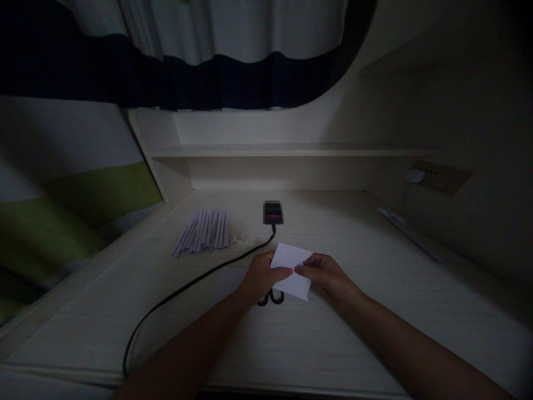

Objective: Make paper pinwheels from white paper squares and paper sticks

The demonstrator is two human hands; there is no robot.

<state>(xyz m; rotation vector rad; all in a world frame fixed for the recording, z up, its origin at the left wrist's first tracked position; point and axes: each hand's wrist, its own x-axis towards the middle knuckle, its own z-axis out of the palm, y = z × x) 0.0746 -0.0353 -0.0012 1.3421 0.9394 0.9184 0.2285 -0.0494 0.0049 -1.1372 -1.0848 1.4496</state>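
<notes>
Both hands, left hand [261, 276] and right hand [325, 273], pinch a white paper [292, 270] just above the surface [333, 344]. Scissors [270, 298] lie under it at six o'clock. Dim light could cause a crooked fold or snagged cable [183, 289].

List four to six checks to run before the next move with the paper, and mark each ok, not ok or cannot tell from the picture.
1. Both hands on the paper: ok, left hand and right hand pinch it from either side.
2. Paper held off the desk: ok.
3. Scissors within reach: ok, handles show under the left hand.
4. Scissors shut: cannot tell, blades hidden.
5. Cable apart from the paper: ok, it runs left of the hands.
6. Strips out of the way: ok, piled far left.
</notes>
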